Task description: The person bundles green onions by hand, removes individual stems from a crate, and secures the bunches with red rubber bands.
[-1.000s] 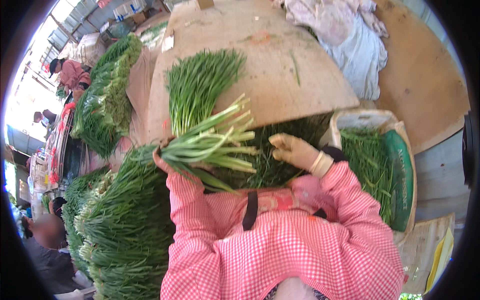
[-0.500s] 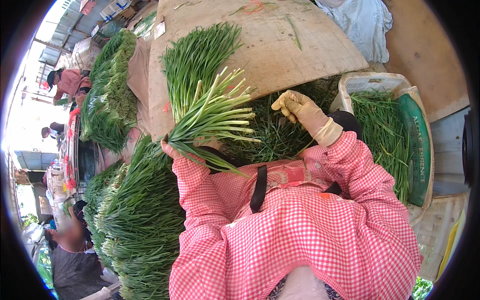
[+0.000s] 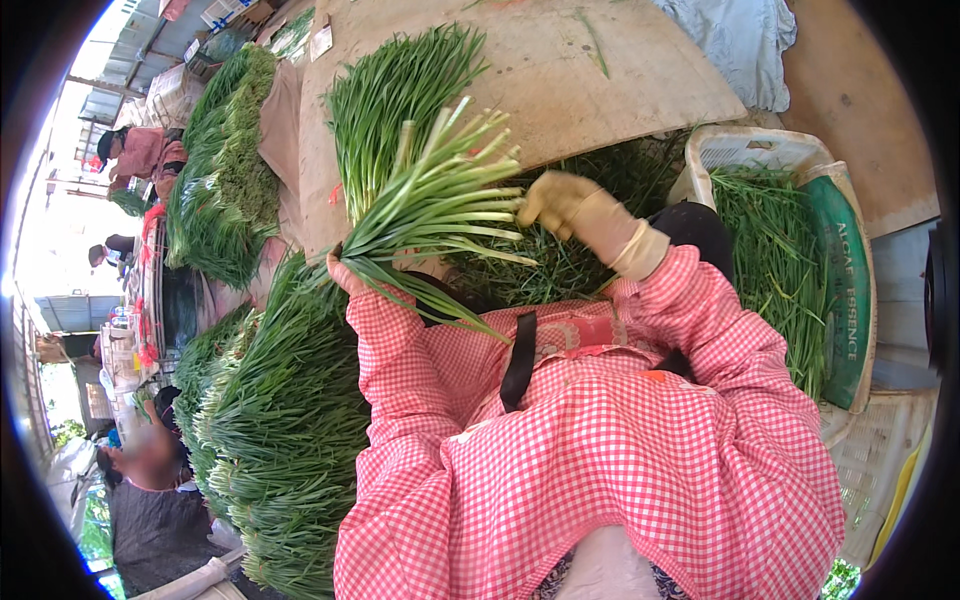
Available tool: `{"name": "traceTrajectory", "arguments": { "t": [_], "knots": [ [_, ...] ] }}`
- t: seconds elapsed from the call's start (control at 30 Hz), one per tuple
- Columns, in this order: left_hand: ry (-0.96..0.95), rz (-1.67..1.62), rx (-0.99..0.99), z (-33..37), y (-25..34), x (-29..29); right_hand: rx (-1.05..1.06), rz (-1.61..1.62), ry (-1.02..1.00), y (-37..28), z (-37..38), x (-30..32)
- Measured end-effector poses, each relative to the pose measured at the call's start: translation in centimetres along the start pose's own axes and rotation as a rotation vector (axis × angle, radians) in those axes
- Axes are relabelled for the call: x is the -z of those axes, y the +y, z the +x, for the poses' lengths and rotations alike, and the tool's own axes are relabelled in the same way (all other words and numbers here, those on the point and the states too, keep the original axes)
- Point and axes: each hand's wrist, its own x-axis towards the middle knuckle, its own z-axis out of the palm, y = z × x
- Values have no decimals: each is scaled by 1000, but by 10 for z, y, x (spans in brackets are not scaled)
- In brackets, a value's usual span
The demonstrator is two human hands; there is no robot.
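Observation:
My left hand (image 3: 347, 274) is closed around the leafy part of a bunch of garlic chives (image 3: 425, 208). Their pale stalk ends fan out to the right, and some green leaves hang below the hand. Just right of those ends is my right hand (image 3: 575, 212), in a thin yellowish glove. Its fingers are curled together and a little blurred, so I cannot make out what they hold, if anything. Behind the held bunch, a larger pile of chives (image 3: 405, 90) lies on the wooden board (image 3: 570, 110).
Loose green leaves (image 3: 530, 262) gather below the board's edge. At right stands a white plastic crate (image 3: 700, 160) of greens with a green sack piece along its side. A tall heap of chives (image 3: 280, 430) rises at my left. Other people are at the far left.
My right hand has moved left and slightly down, closer to the stalk ends. My left hand keeps its hold on the chives. The view has shifted slightly.

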Motion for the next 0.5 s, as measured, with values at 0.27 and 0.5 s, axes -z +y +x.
{"name": "traceTrajectory", "arguments": {
  "t": [0.27, 0.5],
  "knots": [
    [162, 108, 92, -28, 0, -35, 139, -482, 60, 21, 6, 5],
    [-48, 31, 51, -10, 0, -9, -133, -185, -53, 25, 17, -28]
  ]
}}
